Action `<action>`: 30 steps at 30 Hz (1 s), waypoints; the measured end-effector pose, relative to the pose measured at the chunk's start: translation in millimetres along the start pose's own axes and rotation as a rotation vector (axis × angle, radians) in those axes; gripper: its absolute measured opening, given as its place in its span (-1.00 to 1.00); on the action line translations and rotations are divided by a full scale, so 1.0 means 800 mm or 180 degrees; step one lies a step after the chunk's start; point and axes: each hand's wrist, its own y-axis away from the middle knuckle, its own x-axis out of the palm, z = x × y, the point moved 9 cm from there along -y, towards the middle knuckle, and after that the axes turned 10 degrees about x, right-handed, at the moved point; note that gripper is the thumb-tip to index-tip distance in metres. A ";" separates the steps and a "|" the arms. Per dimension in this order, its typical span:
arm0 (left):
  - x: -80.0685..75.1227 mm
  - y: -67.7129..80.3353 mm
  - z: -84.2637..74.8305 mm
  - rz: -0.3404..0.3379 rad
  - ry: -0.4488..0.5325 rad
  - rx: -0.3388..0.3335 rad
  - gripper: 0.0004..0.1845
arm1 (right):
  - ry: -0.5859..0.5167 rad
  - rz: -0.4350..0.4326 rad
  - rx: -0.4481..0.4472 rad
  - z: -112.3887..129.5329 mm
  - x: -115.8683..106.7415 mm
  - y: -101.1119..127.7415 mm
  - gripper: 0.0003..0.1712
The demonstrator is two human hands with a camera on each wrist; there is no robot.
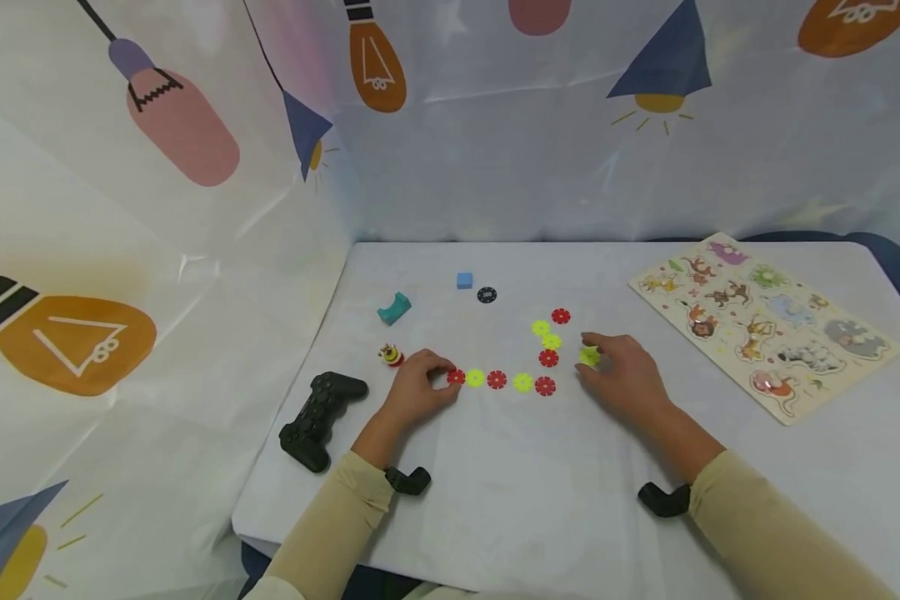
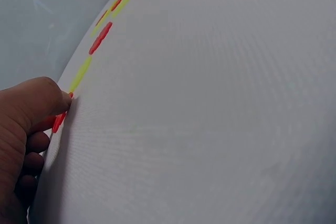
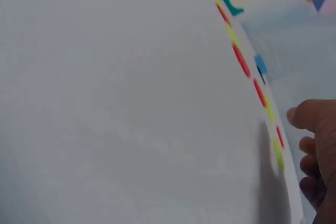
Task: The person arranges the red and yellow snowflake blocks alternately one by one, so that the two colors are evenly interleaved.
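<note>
Across the middle of a white-covered table (image 1: 495, 508), a row of notched plastic discs (image 1: 497, 380) runs left to right, its right end slightly nearer the person. From left, the colours go red, yellow, red, yellow, red. At that right end the line turns and continues away from the person as a bent column (image 1: 548, 357): red, yellow, yellow, red. Each disc is round and lies flat, so none has a long axis of its own or points any way.

The left hand (image 1: 420, 387) pinches the leftmost red disc (image 1: 456, 377) between thumb and forefinger; the disc sits at the fingertips, beside its yellow neighbour. The right hand (image 1: 628, 379) has its thumb and forefinger spread apart, with a lone yellow disc (image 1: 589, 356) lying between their tips, to the right of the column. Whether they touch it, I cannot tell.

Beyond the row are a teal arch block (image 1: 395, 309), a blue block (image 1: 464, 281) and a black poker chip (image 1: 487, 295) marked 100. Left of the left hand lie a small yellow-and-red toy figure (image 1: 392, 356) and a black game controller (image 1: 322, 421). At right, an animal puzzle board (image 1: 786, 335) lies slantwise.
</note>
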 end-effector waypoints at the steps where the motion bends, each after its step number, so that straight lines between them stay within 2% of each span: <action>1: 0.000 0.000 0.000 0.0003 0.0007 -0.0020 -0.71 | -0.0016 0.0030 0.0063 -0.007 -0.004 -0.003 -0.36; 3: -0.001 0.001 0.001 0.0011 0.0021 -0.0052 -0.71 | 0.0017 0.0116 0.0133 -0.019 -0.006 -0.009 -0.33; 7: -0.001 0.001 0.001 0.0010 0.0030 -0.0045 -0.71 | 0.0086 0.0197 0.0084 -0.031 -0.005 -0.014 -0.32; 12: -0.001 -0.002 0.000 -0.0011 0.0041 0.0027 -0.72 | 0.0097 0.0111 -0.0057 -0.030 -0.005 -0.017 -0.42; 16: 0.001 -0.002 0.002 0.0018 0.0039 -0.0019 -0.72 | 0.0135 0.0106 -0.0066 -0.027 -0.004 -0.016 -0.41; 22: 0.003 -0.002 0.001 0.0044 0.0056 -0.0035 -0.72 | -0.0056 0.0121 -0.0110 -0.018 -0.001 0.002 -0.37; 30: 0.001 -0.003 0.000 0.0021 0.0063 -0.0039 -0.73 | -0.0184 0.0166 -0.0545 0.006 0.011 0.031 -0.47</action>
